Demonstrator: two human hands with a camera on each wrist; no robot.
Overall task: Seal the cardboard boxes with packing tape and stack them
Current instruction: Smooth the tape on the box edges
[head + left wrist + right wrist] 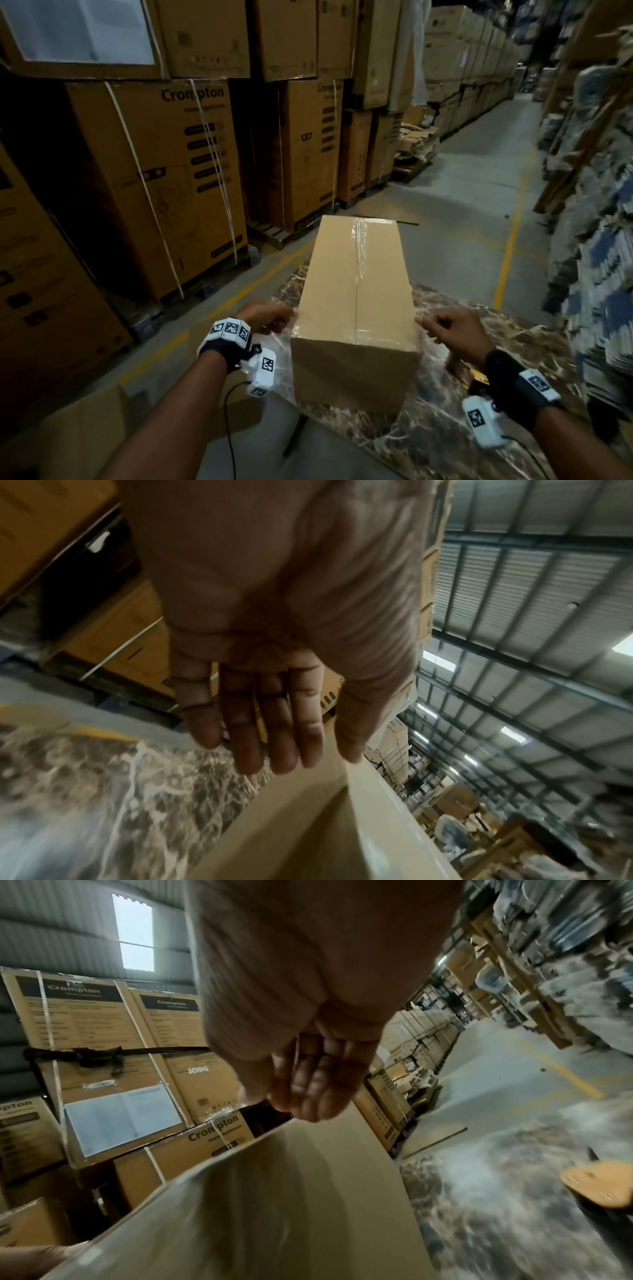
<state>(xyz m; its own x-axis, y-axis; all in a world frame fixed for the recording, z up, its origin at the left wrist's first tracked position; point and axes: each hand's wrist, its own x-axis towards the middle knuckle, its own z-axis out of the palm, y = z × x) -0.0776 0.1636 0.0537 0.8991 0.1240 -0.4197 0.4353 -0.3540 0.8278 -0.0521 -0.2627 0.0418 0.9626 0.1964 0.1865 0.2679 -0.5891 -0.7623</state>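
Note:
A long plain cardboard box lies lengthwise on a marble-patterned table. Clear tape runs along its top seam, and another shiny strip crosses the near end and hangs down both sides. My left hand is at the box's near left side, fingers straight and together against the cardboard. At the near right side my right hand reaches the box edge with straight fingers, just above the taped side wall. Neither hand holds anything.
Tall stacks of strapped Crompton cartons on pallets line the left. A concrete aisle with yellow lines runs ahead, with packed shelves on the right. Flat cardboard lies at lower left. A yellow-and-dark object sits under my right wrist.

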